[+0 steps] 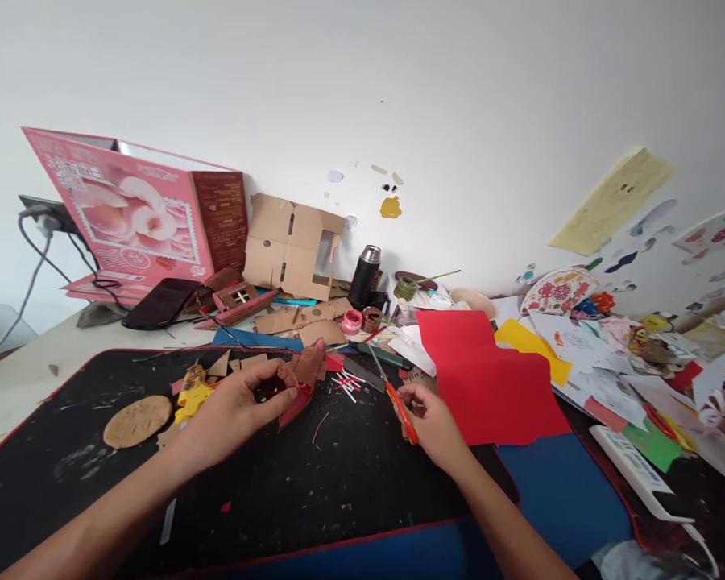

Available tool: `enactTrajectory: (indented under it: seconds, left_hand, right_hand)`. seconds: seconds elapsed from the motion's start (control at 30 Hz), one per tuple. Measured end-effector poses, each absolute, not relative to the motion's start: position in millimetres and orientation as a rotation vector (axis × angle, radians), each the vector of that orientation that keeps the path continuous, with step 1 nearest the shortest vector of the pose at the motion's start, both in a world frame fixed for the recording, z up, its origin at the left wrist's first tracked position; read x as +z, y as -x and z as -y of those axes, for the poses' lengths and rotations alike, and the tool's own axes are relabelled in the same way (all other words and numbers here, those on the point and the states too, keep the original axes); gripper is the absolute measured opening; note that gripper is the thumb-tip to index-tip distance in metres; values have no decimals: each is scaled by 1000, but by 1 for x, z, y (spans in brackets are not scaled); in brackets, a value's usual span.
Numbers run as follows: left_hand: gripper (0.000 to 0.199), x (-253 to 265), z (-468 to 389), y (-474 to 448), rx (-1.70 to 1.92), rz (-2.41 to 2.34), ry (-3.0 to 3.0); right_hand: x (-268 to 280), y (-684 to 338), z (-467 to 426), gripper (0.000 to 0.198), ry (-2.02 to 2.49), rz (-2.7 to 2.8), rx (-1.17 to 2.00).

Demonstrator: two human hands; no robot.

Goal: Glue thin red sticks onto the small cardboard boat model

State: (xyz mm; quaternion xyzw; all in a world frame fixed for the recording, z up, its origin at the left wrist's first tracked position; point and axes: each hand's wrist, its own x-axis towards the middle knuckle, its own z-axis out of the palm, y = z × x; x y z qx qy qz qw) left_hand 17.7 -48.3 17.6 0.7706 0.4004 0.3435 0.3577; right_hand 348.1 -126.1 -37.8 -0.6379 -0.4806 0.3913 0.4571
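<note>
Above the black mat [362,499], a cardboard piece [308,367] of brown and dark red colour is held at its near left edge by the left hand [242,403], with the thumb and the forefinger brought close together on it. Its long axis is set obliquely: one pointed end is turned toward the body and slightly to the left, the other is turned away and to the right. Whether the lower end is also supported by the mat cannot be judged surely, because the fingers partly cover this place.

By the right hand [426,415] the orange scissors [403,412] are held, with the fingers curled around the handles. The blades are pointed forward and to the left, so they are inclined in the opposite direction to the piece, and their tips are directed past its far end rather than at it. Between the blades and the piece a gap is left, in which a small heap of white and red strips [350,385] is seen on the mat. The piece is therefore placed to the left of the scissors, well apart from them.
</note>
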Motion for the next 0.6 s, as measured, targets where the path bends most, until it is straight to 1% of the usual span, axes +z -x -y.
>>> enactTrajectory:
  seconds: [0.07, 0.13, 0.23, 0.37, 0.5, 0.6]
  left_hand:
    - [28, 14, 47, -14, 889, -1056, -2012]
    - [25, 12, 44, -10, 918, -1096, -2090]
    - [19, 9, 39, -7, 980, -1106, -2297]
    - [18, 5, 27, -5, 977, -1115, -2538]
    - [20, 4, 18, -4, 939, -1165, -2602]
    - [21, 9, 16, -4, 1020, -1142, -2565]
  right_hand:
    - [-33, -339, 123, 51, 1427, 968, 1107]
    - [-30, -328, 121, 54, 1288, 832, 1172]
    - [-30, -313, 120, 51, 1053, 771, 1265]
    - [-43, -303, 122, 47, 864, 743, 1436]
    - [-52, -302, 124, 45, 732, 678, 1550]
    - [-50, -301, 124, 44, 694, 660, 1588]
